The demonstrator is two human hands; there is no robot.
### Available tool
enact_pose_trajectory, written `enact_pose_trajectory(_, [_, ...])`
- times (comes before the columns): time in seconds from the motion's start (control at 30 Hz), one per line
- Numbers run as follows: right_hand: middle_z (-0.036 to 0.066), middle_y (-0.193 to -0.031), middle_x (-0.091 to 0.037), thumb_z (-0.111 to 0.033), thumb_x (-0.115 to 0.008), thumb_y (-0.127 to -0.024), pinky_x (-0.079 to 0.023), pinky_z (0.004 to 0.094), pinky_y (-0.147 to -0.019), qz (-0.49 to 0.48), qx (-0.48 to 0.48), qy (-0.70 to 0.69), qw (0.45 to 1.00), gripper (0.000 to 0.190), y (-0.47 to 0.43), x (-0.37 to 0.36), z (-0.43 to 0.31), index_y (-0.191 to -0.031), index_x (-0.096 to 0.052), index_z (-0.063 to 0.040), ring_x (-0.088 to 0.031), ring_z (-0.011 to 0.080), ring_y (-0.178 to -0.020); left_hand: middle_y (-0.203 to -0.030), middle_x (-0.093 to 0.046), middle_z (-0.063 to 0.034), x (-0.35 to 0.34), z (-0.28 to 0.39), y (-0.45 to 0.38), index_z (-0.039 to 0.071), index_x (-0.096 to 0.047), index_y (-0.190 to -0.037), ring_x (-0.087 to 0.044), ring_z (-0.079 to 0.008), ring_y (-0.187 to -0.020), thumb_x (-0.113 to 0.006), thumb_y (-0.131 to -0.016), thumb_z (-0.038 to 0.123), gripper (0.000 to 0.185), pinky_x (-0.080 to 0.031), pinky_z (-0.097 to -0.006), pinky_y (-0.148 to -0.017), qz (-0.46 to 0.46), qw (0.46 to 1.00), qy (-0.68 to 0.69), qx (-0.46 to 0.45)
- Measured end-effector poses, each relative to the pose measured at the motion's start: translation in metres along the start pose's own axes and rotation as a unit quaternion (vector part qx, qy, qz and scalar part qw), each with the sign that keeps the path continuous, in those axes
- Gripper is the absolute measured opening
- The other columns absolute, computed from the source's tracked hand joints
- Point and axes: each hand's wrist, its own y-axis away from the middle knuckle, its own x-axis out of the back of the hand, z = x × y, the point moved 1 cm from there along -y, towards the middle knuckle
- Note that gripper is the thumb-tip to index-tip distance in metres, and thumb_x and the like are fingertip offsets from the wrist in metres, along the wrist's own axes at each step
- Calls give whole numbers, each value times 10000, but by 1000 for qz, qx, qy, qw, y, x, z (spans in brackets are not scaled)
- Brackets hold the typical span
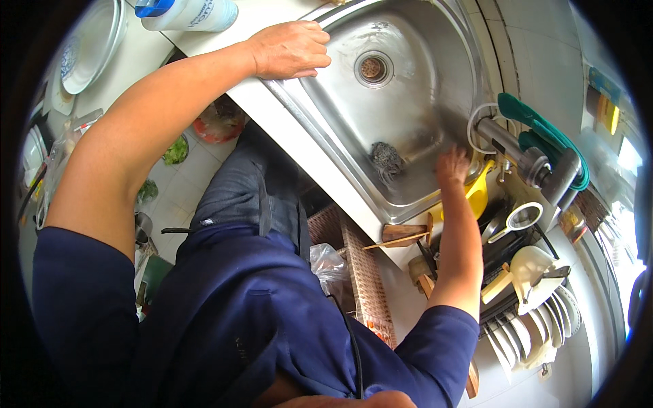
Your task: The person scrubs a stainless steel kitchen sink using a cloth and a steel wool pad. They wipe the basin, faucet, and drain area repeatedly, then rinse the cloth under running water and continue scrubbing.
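My left hand rests with curled fingers on the front rim of the stainless steel sink; whether anything is under its palm cannot be told. My right hand, slightly blurred, reaches over the sink's right end with its fingers apart and nothing visible in them. A grey metal scouring pad lies in the basin, to the left of my right hand. The drain holds a brownish strainer. Right of my right hand stands a faucet with green cloths or gloves draped by it.
A yellow plastic utensil and a white-rimmed strainer sit beside the sink. Plates stand in a rack at the lower right. A blue-capped bottle and stacked dishes are on the left counter. A wicker basket is below.
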Motion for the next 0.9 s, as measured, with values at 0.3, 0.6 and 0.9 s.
enact_pose_trajectory(0.3, [118, -1272, -832, -244, -672, -1053, -656, 460, -1012, -87, 97, -108, 986, 246, 21, -60, -98, -1168, -875, -165, -770, 310, -1268, -977, -617, -45, 5, 3, -4, 135, -661, -988, -637, -281, -1046, -885, -884, 236, 266, -556, -422, -988, -18, 1000, -19, -13])
enact_pose_trajectory(0.6, [74, -1256, -839, -241, -616, -1086, -558, 453, -1051, 68, 55, -9, 996, 290, -23, -29, -22, -1146, -888, -159, -644, 274, -1368, -959, -623, -29, 4, 2, -5, 133, -653, -998, -640, -270, -1056, -859, -911, 231, 244, -550, -419, -1027, -38, 999, -22, -9])
enact_pose_trajectory(0.9, [158, -1348, -812, -207, -560, -1109, -582, 454, -1151, -111, 212, -135, 961, 343, 14, -59, -115, -1243, -851, -82, -678, 341, -1418, -954, -614, -33, 5, 4, -6, 136, -652, -990, -636, -278, -1064, -860, -911, 239, 245, -547, -429, -1031, -34, 999, -28, -3])
